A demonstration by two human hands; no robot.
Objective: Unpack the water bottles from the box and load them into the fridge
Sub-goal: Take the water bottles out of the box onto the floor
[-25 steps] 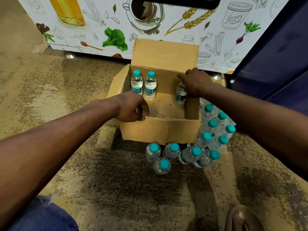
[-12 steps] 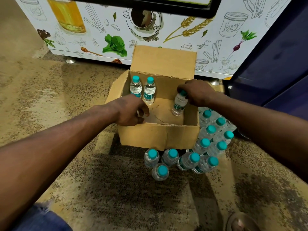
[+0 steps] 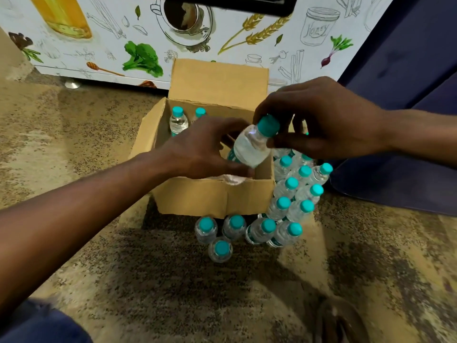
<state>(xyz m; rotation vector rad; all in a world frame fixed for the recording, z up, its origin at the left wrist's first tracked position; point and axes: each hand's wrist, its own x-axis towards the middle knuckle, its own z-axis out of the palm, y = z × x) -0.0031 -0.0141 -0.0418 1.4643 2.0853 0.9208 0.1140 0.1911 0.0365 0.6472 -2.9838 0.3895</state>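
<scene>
Landmark: box, open, on the floor.

- In front of the box and along its right wall: bottles already unpacked, standing upright on the floor, teal caps up.
- Over the box's near right corner: one bottle has been lifted clear of the box since a second ago, when it was standing inside by the right wall. It is now tilted, cap up and to the right.
- Right hand: grip pinched on that bottle's cap.
- Left hand: moved off the front rim; fingers are now curled against the bottle's lower body, so it is held at both ends.
- Far left corner inside the box: two bottles left.
- Behind the box: fridge, nothing loaded yet by the look of it.

Judgement: unpacking nearly done; loading not started.
</scene>
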